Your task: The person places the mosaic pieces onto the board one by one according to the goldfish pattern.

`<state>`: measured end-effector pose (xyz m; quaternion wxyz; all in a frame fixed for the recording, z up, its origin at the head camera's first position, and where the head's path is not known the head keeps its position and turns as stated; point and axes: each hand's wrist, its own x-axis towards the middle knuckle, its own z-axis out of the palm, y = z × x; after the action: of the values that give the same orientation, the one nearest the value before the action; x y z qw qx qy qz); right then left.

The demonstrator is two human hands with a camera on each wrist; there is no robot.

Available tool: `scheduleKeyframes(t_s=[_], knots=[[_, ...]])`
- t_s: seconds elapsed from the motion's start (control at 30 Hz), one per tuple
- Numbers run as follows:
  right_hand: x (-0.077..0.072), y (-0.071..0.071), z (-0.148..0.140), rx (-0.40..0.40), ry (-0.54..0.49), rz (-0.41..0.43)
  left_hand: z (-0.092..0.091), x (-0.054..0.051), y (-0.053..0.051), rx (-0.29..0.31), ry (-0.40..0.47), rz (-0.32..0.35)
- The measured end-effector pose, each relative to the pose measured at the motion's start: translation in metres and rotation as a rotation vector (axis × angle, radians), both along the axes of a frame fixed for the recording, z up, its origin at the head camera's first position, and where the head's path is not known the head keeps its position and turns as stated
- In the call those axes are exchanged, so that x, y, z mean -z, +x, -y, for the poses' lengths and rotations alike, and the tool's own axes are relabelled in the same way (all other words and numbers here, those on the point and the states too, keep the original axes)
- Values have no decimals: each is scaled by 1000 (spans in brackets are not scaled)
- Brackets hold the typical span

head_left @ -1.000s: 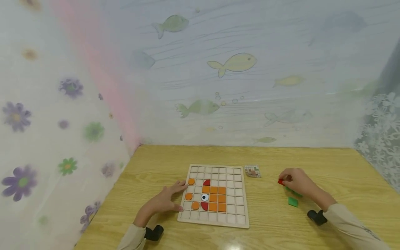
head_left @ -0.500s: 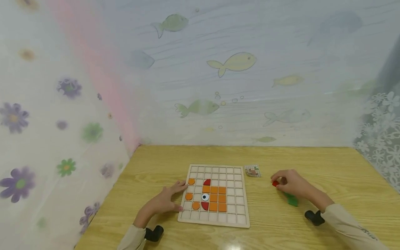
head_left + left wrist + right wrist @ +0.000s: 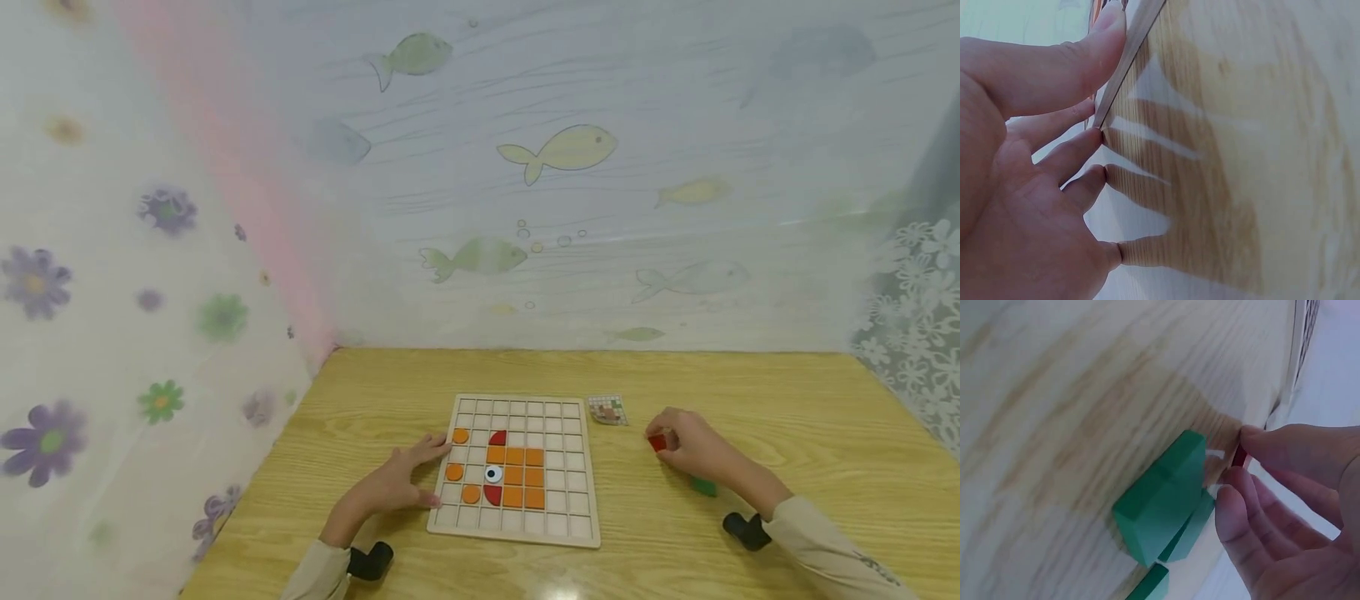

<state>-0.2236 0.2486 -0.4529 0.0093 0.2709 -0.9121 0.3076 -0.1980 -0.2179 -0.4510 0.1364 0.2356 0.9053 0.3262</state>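
Observation:
Between the thumb and fingers of my right hand [image 3: 693, 446] a small red tile [image 3: 657, 442] is pinched, just above the table. Green tiles [image 3: 1163, 494] lie under and beside that hand, partly hidden by it in the head view. My left hand [image 3: 397, 482] rests at the left edge of a wooden grid board [image 3: 566, 525], thumb and fingers spread along its rim. On the board sit several orange square tiles [image 3: 513, 476], orange discs [image 3: 454, 472], a white eye disc [image 3: 492, 474] and two red quarter-round tiles [image 3: 492, 495].
A small printed pattern card [image 3: 607, 410] lies by the board's upper right corner. The wooden table [image 3: 375, 375] meets a wall painted with fish [image 3: 577, 150] at the back. Black wrist mounts [image 3: 746, 531] stick out below both wrists.
My right hand has drawn the red tile left and slightly nearer, away from the green tiles, and the tile has turned to show its face. My left hand and the board stay put.

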Motion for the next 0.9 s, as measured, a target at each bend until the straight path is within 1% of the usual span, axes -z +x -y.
scheduleKeyframes(t_s=[0.07, 0.17, 0.47, 0.57, 0.73, 0.9], knots=[[0, 0, 0, 17, 17, -5, 0, 0, 0, -2, -3, 1], [0, 1, 0, 13, 27, -21, 0, 1, 0, -10, -9, 5], [1, 0, 6, -56, 29, -33, 0, 2, -1, -12, 0, 19], [1, -1, 10, -70, 14, -17, 0, 2, -1, -10, -3, 14], [0, -3, 19, -91, -21, 38, 0, 1, 0, -11, -3, 11], [0, -5, 28, -131, -36, 30, -1, 1, 0, -7, 10, 14]])
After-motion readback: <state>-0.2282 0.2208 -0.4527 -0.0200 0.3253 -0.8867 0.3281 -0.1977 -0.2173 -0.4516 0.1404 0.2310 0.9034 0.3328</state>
